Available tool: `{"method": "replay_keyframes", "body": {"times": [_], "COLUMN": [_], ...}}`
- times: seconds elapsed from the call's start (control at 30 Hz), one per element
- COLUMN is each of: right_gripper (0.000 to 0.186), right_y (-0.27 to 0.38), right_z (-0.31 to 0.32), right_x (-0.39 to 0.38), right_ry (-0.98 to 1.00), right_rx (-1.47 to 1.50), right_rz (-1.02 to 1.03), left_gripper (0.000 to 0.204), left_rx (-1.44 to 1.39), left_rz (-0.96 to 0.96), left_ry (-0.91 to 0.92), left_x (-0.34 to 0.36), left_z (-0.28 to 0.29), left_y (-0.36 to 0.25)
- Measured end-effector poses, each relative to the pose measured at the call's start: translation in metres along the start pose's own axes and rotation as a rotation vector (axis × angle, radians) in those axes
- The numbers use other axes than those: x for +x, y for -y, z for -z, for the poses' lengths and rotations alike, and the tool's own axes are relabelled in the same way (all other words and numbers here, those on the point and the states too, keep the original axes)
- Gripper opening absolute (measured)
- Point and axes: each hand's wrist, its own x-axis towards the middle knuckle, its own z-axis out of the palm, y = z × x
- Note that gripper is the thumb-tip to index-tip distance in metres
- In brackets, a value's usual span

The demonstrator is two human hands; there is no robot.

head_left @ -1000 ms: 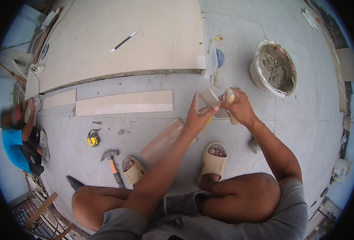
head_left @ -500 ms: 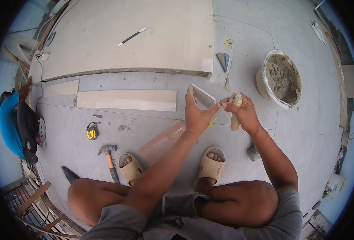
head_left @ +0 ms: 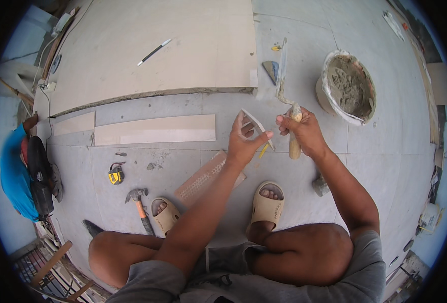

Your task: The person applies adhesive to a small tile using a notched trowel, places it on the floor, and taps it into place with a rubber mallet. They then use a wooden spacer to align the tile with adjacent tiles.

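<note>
My left hand point(head_left: 241, 147) is closed on a small cut piece of tile point(head_left: 258, 128), gripping it between the thumb and fingers. The piece is tilted and seen nearly edge-on. In my right hand point(head_left: 310, 134) is a trowel point(head_left: 295, 145), its wooden handle upright in my fist and its long narrow blade pointing away from me. A small gap separates the two hands. Below the tile piece, a yellow item point(head_left: 264, 150) lies on the floor, partly hidden. Under my left forearm is a reddish tile with a ridged, whitish back point(head_left: 199, 181).
A bucket point(head_left: 325, 103) of wet mortar stands at right. Long tile strip point(head_left: 155, 129) and shorter strip point(head_left: 76, 124) lie along a raised tiled slab point(head_left: 193, 55) with a marker point(head_left: 154, 52). Tape measure point(head_left: 116, 174) and hammer point(head_left: 141, 208) lie left. A co-worker in blue point(head_left: 17, 169) crouches far left.
My right hand has drawn away from the tile piece, opening a gap between the hands. The tile piece has turned more edge-on. The whole view has shifted slightly.
</note>
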Motion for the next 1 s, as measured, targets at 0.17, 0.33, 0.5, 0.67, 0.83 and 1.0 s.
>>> {"method": "replay_keyframes", "body": {"times": [0.17, 0.33, 0.5, 0.67, 0.83, 1.0], "right_gripper": [0.026, 0.024, 0.024, 0.024, 0.024, 0.024], "right_y": [-0.001, -0.003, -0.002, 0.003, 0.005, 0.002], "right_z": [0.003, 0.004, 0.000, 0.006, 0.019, 0.030], "right_x": [-0.002, -0.002, -0.003, -0.002, -0.003, -0.009], "right_ry": [0.017, 0.041, 0.063, 0.019, -0.049, -0.053], "right_rx": [-0.002, -0.053, -0.074, -0.040, -0.011, -0.006], "right_rz": [-0.022, -0.021, -0.008, 0.000, -0.011, -0.001], "left_gripper": [0.075, 0.074, 0.080, 0.072, 0.061, 0.055], "left_rx": [-0.445, -0.724, -0.837, -0.847, -0.894, -0.905], "left_rz": [0.311, 0.412, 0.443, 0.365, 0.357, 0.343], "left_ry": [0.037, -0.026, -0.023, -0.062, -0.185, -0.224], "left_x": [0.005, 0.004, 0.005, 0.011, 0.040, 0.067], "left_z": [0.012, 0.016, 0.019, 0.025, 0.039, 0.045], "left_y": [0.000, -0.003, -0.005, 0.004, 0.007, 0.007]}}
